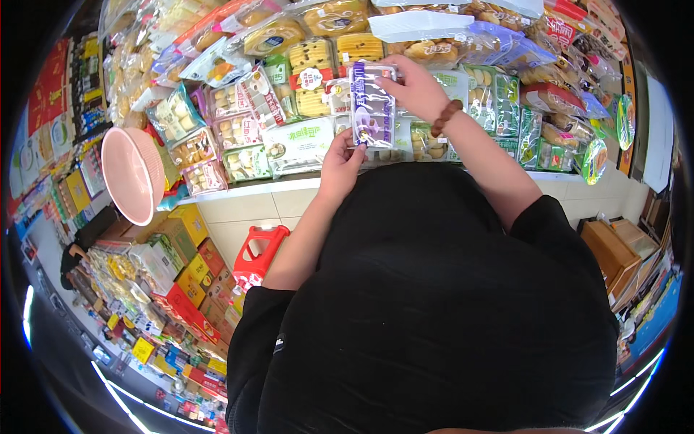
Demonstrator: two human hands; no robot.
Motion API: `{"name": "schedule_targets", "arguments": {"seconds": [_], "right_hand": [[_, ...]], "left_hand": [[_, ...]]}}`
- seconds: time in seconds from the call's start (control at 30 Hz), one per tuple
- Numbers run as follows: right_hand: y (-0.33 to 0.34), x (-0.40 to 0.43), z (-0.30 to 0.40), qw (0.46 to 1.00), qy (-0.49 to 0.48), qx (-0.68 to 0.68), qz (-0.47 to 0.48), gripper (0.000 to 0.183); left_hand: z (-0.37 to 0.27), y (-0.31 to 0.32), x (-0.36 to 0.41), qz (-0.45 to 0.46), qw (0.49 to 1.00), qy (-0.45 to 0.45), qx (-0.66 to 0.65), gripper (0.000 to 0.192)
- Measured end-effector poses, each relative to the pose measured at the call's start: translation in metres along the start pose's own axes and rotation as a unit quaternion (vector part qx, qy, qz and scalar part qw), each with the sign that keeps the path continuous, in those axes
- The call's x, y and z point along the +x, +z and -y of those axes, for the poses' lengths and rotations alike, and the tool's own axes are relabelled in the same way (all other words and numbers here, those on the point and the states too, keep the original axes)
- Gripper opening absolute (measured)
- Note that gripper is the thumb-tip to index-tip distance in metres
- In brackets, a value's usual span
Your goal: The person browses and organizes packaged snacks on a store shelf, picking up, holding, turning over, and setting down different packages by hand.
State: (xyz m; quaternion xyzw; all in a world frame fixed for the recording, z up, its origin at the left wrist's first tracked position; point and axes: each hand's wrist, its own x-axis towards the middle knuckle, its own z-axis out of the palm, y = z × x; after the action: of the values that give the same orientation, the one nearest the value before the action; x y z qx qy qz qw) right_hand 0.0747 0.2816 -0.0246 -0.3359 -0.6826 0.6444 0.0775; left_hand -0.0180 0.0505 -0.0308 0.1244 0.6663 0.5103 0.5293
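A clear plastic pack of cakes with a purple printed label (373, 106) is held upright between both hands, over the display shelf. My left hand (344, 156) grips its lower left corner with thumb and fingers. At its upper right edge, my right hand (415, 87) has the thumb on the front; some fingers are hidden behind it. A brown bead bracelet (447, 117) circles my right wrist. Behind the pack lie a green and white pack (300, 146), a yellow sliced cake pack (312, 81) and a pack with a dark red label (265, 97).
Bagged breads (428, 51) fill the back of the shelf. A pink plastic basket (133, 176) stands at the left end. The white shelf edge (255, 190) runs before my body. On the lower left are a red plastic stool (260, 252) and stacked cartons (190, 282); another person (73, 260) is farther off.
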Motion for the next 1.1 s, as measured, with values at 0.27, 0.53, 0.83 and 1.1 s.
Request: {"name": "schedule_targets", "arguments": {"seconds": [0.27, 0.53, 0.83, 1.1], "right_hand": [[0.027, 0.018, 0.002, 0.92, -0.064, -0.373, -0.099, 0.047], [0.003, -0.049, 0.011, 0.939, -0.135, -0.302, -0.09, 0.046], [-0.028, -0.099, -0.009, 0.96, -0.113, -0.246, -0.07, 0.048], [-0.018, -0.09, -0.017, 0.989, -0.032, 0.142, -0.031, 0.043]], "left_hand": [[0.002, -0.005, 0.011, -0.058, 0.976, 0.01, 0.211, 0.043], [-0.016, -0.075, 0.048, -0.365, 0.792, 0.111, 0.476, 0.077], [-0.011, -0.128, 0.089, -0.388, 0.797, 0.028, 0.463, 0.09], [-0.045, -0.076, 0.011, -0.046, 0.837, 0.357, 0.411, 0.08]]}}
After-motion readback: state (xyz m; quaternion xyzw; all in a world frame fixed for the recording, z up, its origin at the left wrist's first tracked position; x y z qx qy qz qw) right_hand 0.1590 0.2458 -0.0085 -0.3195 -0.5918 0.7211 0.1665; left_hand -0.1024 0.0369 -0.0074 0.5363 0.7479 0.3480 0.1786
